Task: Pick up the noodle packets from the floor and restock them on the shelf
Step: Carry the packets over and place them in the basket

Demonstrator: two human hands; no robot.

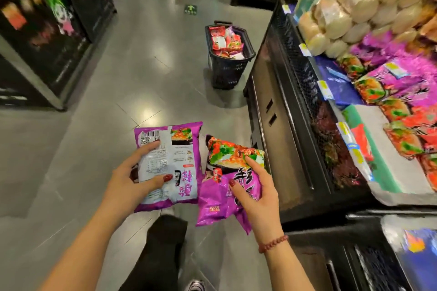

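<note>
Purple glossy noodle packets [184, 149]; crinkled

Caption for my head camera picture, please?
Left hand grips the back-facing packet, right hand the front-facing packet, beside the shelf.

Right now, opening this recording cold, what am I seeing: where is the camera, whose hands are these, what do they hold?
No machine here: a person wears one camera on the head, looking down at two bare hands. The left hand grips a purple noodle packet, printed back facing up; the right hand grips a second purple packet, picture side up. Ahead on the grey floor stands a dark basket of red packets, beside the shelf on the right, stocked with more purple packets.
</note>
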